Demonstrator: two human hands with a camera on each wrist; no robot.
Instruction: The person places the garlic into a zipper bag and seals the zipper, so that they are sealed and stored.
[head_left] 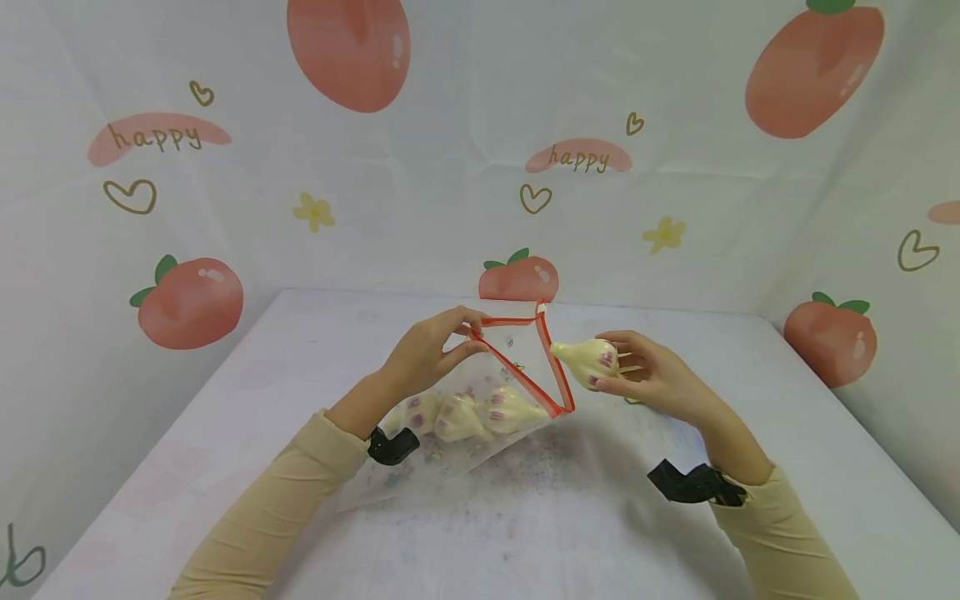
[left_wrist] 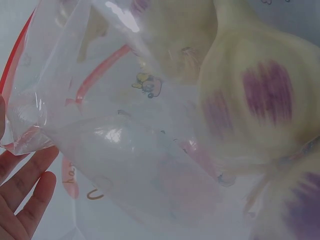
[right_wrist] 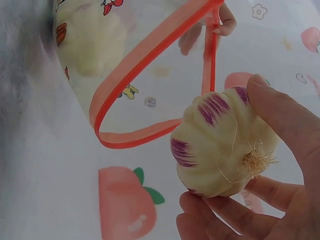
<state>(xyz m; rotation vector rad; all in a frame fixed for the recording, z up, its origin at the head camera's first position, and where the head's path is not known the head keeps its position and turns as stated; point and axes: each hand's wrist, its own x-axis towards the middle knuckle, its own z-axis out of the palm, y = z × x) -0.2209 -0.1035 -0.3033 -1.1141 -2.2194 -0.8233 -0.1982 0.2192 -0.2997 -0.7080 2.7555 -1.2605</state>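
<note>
My left hand (head_left: 429, 352) pinches the rim of a clear zip bag (head_left: 480, 454) with a red-edged mouth, which stands spread open toward the right. Several garlic bulbs (head_left: 459, 417) lie inside the bag, low down; in the left wrist view a purple-streaked garlic bulb (left_wrist: 260, 95) shows large through the film. Between thumb and fingers my right hand (head_left: 660, 379) grips another garlic bulb (right_wrist: 225, 145), its stem pointing left at the bag's red edge (head_left: 553, 358). The roots of this bulb face the right wrist camera.
The bag rests on a white table (head_left: 480, 550) with faint prints. Behind it rises a white cloth backdrop (head_left: 420, 233) printed with fruit, hearts and flowers. Something small and yellowish (head_left: 633, 401) shows just below the right hand. Black straps (head_left: 693, 483) circle both wrists.
</note>
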